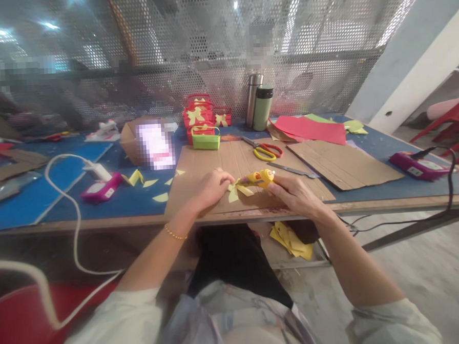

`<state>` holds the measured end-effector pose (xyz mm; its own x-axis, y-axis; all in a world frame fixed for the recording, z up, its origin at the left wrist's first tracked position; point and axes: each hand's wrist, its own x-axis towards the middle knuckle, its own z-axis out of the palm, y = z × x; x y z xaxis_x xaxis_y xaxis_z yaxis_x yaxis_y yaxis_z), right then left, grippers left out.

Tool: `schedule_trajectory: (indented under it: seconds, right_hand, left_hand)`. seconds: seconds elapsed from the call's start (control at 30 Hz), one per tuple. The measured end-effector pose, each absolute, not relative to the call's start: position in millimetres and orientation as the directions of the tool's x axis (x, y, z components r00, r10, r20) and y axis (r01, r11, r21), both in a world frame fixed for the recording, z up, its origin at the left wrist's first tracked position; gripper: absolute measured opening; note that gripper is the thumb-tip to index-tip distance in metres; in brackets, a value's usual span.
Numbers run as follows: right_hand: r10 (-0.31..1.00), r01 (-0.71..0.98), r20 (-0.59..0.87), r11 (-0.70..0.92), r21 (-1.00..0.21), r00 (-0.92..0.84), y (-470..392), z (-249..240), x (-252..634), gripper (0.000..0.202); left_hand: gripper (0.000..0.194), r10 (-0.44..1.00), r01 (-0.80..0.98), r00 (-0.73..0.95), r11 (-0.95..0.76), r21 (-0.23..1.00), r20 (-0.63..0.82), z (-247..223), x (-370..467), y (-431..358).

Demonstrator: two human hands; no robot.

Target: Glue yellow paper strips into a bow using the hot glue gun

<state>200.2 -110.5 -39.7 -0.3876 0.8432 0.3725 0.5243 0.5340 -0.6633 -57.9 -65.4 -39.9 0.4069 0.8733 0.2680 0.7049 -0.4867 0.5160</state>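
Low in the centre of the frame, right hand (pixel 292 192) closed around a small yellow glue gun (pixel 258 178), nozzle aimed leftward. Just beside the nozzle, left hand (pixel 209 189) curled, fingertips pinching a folded yellow paper bow (pixel 237 191) — both resting on a brown corrugated cardboard sheet (pixel 214 165) spread over the blue-covered surface (pixel 60 175).

Above the hands, yellow-and-red-handled scissors (pixel 266 151) lying on the same cardboard, with a thin grey blade-like tool (pixel 294 170) to their right. Further up, a green paper basket (pixel 205 138) in front of several red paper baskets with yellow bows (pixel 199 113). To the right of these, two upright flasks — one steel (pixel 254 99), one pale green (pixel 263 107). Yellow paper scraps (pixel 153 183) scattered at centre left, near a magenta charger block (pixel 101 189) with a white cable (pixel 76 221).
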Motion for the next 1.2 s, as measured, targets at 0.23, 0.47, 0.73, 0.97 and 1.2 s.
schedule_trajectory:
  seconds: [0.23, 0.47, 0.73, 0.97, 1.2]
  right_hand:
    - [0.853, 0.527, 0.367, 0.518, -0.673, -0.370, -111, -41, 200, 0.045]
    - [0.855, 0.527, 0.366, 0.516, -0.676, -0.367, -111, -41, 201, 0.046]
    - [0.863, 0.525, 0.356, 0.501, -0.688, -0.358, -112, -42, 201, 0.048]
    - [0.864, 0.545, 0.374, 0.503, -0.671, -0.338, -117, -38, 206, 0.048]
    - [0.859, 0.561, 0.362, 0.511, -0.651, -0.362, -119, -39, 205, 0.048]
  left_hand:
    - [0.029, 0.842, 0.683, 0.435, -0.539, 0.493, 0.318, -47, -59, -65]
    - [0.029, 0.824, 0.690, 0.446, -0.565, 0.452, 0.350, -52, -59, -66]
    - [0.029, 0.810, 0.699, 0.465, -0.584, 0.413, 0.358, -50, -58, -70]
    - [0.029, 0.818, 0.713, 0.462, -0.572, 0.404, 0.343, -50, -55, -72]
    - [0.030, 0.813, 0.714, 0.474, -0.580, 0.391, 0.339, -47, -55, -73]
